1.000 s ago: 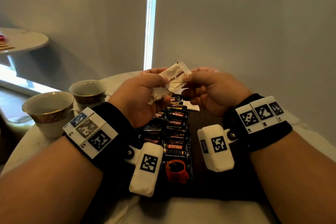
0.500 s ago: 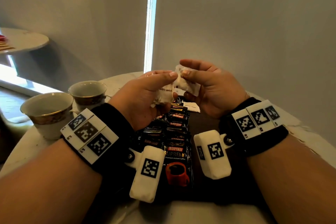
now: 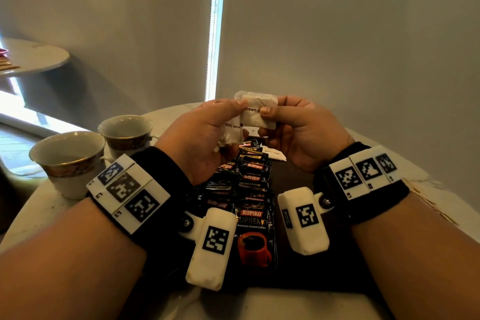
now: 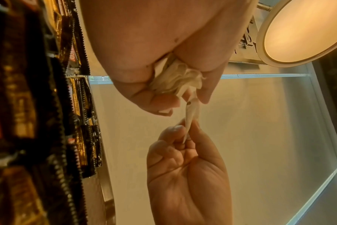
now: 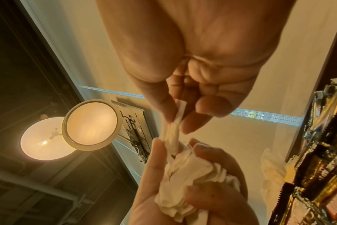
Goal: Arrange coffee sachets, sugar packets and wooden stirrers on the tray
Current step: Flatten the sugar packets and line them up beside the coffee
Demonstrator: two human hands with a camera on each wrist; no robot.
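Both hands raised above the dark rectangular tray (image 3: 298, 182), sharing a bunch of white paper brown-sugar packets (image 3: 255, 112). Left hand (image 3: 205, 138) closed round a crumpled bundle of them; right hand (image 3: 293, 132) pinching one flat packet between thumb and fingers (image 3: 266, 111), other fingers loosely curled. Coffee step largely done, judging by the rows of black Kopiko coffee sachets (image 3: 253, 189) overlapping down the tray. Sugar barely begun: one white packet (image 3: 272, 154) lying at the tray's far end, probably on it, though the edge is hard to make out. No wooden stirrers in view. Left of the tray, two gilt-rimmed white cups (image 3: 70, 161) on the round pale desk (image 3: 31, 210). Beyond the tray, grey blinds with a bright slit of window.
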